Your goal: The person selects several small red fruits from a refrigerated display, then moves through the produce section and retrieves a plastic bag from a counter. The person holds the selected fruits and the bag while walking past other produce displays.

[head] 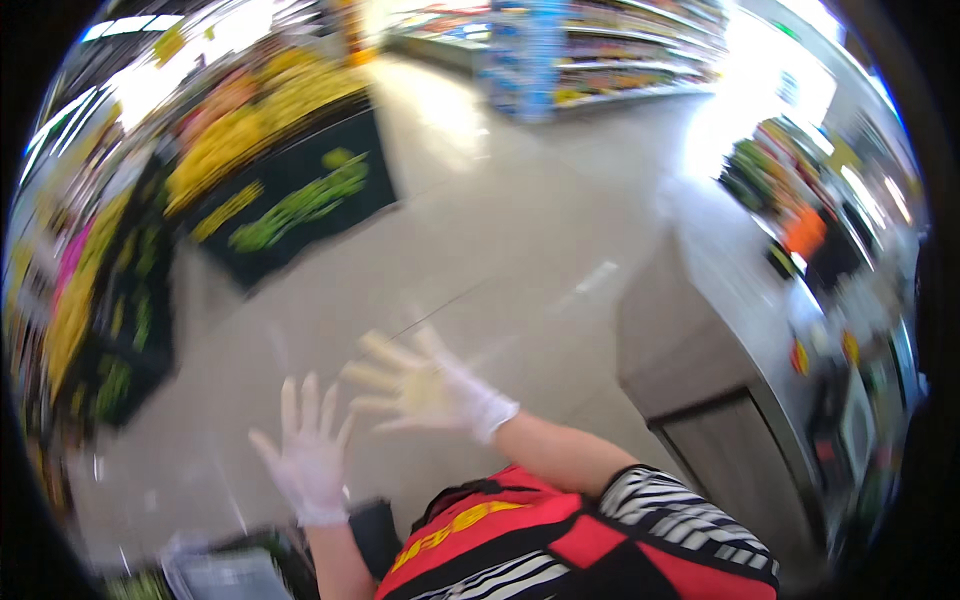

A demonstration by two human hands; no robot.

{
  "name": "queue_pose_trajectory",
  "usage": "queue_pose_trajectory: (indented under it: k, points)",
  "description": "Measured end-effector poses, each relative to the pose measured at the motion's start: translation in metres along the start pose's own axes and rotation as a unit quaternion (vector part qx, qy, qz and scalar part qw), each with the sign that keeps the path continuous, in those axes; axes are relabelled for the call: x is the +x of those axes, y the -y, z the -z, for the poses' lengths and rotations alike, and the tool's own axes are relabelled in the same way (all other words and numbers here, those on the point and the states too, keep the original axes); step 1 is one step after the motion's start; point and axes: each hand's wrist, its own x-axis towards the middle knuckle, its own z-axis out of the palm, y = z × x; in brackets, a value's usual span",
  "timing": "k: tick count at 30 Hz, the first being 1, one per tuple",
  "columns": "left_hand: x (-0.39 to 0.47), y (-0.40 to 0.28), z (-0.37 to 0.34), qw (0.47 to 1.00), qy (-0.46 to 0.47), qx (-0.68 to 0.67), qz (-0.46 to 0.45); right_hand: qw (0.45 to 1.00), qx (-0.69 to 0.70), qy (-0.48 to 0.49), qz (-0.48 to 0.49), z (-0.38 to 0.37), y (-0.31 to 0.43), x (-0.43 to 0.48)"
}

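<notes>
Both of my hands wear thin, translucent white gloves and are held out over the tiled floor (517, 247). My left hand (309, 457) is at the lower left with its fingers spread and nothing in it. To its right and slightly higher, my right hand (424, 386) reaches in from the right, also with fingers apart and empty; its glove looks yellowish over the palm and fingers. The two hands are close to each other, with a small gap between them. A red and black apron (487, 525) with yellow writing covers my front. The view is blurred by motion.
Dark-sided produce stands (300, 195) heaped with yellow goods stand at the left. A grey-brown counter (682, 337) is on the right, with colourful goods behind it. Stocked store shelves (630, 64) are at the top. A blurred grey container (225, 574) lies at bottom left.
</notes>
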Motion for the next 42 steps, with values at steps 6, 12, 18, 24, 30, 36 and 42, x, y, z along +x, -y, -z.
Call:
queue_pose_trajectory:
  k: [6, 12, 18, 24, 30, 36, 42]
  points:
    - [0.013, 0.108, -0.004, 0.946, -0.242, 0.191, 0.098, 0.968, -0.171, -0.160, 0.092, 0.039, 0.034, -0.108]
    - [0.070, 0.214, -0.004, 0.947, -0.096, 0.042, 0.303, 0.908, -0.217, -0.322, 0.156, 0.096, 0.113, -0.238]
    - [0.127, 0.363, -0.053, 0.901, -0.159, 0.242, 0.323, 0.718, -0.460, -0.484, 0.198, 0.073, 0.166, -0.301]
    - [0.187, 0.500, -0.095, 0.828, 0.084, 0.375, 0.409, 0.377, -0.746, -0.495, 0.236, 0.054, 0.197, -0.312]
    - [0.205, 0.587, -0.124, 0.745, 0.227, 0.367, 0.509, 0.369, -0.702, -0.545, 0.273, 0.058, 0.233, -0.356]
    - [0.188, 0.669, -0.139, 0.648, 0.333, 0.317, 0.607, 0.345, -0.639, -0.639, 0.253, 0.051, 0.243, -0.403]
    - [0.125, 0.743, -0.146, 0.528, 0.368, 0.270, 0.716, 0.280, -0.561, -0.726, 0.282, 0.035, 0.217, -0.462]
